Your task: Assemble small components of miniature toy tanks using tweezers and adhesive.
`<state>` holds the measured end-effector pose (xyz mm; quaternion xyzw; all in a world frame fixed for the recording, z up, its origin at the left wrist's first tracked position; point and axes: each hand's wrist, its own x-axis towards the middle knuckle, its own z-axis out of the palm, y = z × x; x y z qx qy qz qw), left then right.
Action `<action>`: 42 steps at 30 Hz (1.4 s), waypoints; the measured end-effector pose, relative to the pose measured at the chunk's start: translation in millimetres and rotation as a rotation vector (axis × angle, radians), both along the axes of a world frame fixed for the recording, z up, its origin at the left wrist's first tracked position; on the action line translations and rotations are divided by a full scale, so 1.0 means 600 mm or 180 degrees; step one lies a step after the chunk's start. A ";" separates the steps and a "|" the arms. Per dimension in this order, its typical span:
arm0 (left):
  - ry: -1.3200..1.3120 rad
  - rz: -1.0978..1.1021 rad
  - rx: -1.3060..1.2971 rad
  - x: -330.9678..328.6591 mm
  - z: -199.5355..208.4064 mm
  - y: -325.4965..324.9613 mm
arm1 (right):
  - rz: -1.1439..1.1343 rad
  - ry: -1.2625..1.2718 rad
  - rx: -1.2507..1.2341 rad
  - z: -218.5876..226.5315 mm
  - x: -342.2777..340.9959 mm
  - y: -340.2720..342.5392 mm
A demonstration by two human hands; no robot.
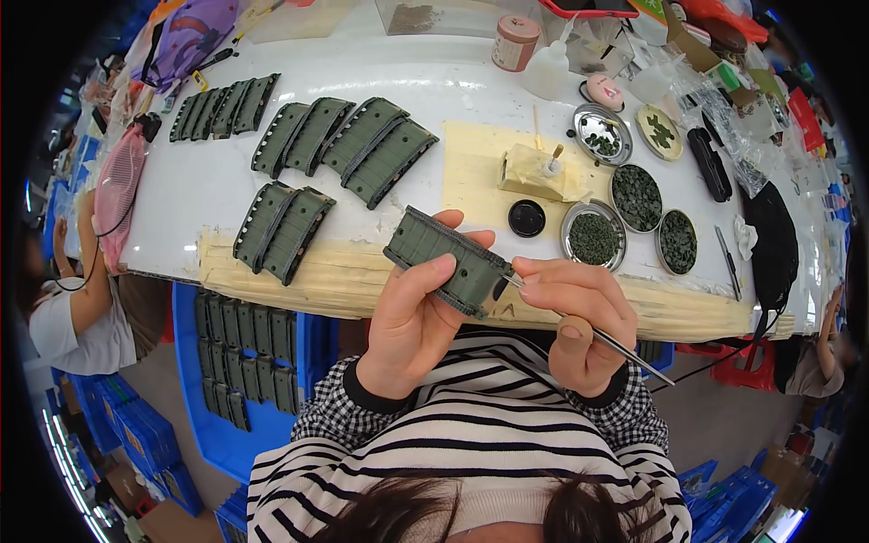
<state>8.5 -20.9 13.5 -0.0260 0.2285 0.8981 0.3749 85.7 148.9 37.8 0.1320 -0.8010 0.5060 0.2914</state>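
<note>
My left hand (407, 330) is closed on a curved dark green panel (430, 244) with ridged edges and small holes, thumb on its face and fingers behind. The panel is tilted above the table's front edge. My right hand (588, 312) pinches slim metal tweezers (638, 359), whose tip reaches the panel's right end; my fingers partly hide that contact. A tan cover wraps the tip of my right thumb. Similar green panels lie on the table in groups: a near pair (282, 231), a larger group (362, 145) behind it, and another (226, 107) at the far left.
Dishes of small green bits (593, 237) stand to the right, beside a black round cap (526, 218) and a tape-wrapped block (539, 172). Behind are a pink tin (516, 43) and a white squeeze bottle (548, 72). A blue crate (213, 425) below left holds several panels.
</note>
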 end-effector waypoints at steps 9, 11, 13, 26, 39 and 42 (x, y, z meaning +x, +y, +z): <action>-0.0026 -0.0024 0.0061 0.002 0.001 0.002 | 0.0045 0.0054 0.0076 0.001 0.004 0.002; -0.0021 -0.0017 0.0113 0.004 0.000 0.004 | 0.0023 0.0105 0.0098 -0.001 0.004 0.001; -0.0038 0.0005 0.0181 0.008 -0.002 0.006 | -0.0006 0.0169 0.0104 -0.004 0.005 -0.001; -0.0125 -0.0060 0.0400 0.011 -0.012 0.008 | -0.0054 0.0292 -0.0119 -0.020 0.005 -0.007; -0.0184 -0.0172 0.0450 0.007 -0.017 0.009 | 0.0346 0.0179 0.0046 -0.025 0.015 0.012; -0.0168 -0.0162 0.0399 0.008 -0.016 0.009 | 0.0346 0.0135 0.0143 -0.020 0.015 0.013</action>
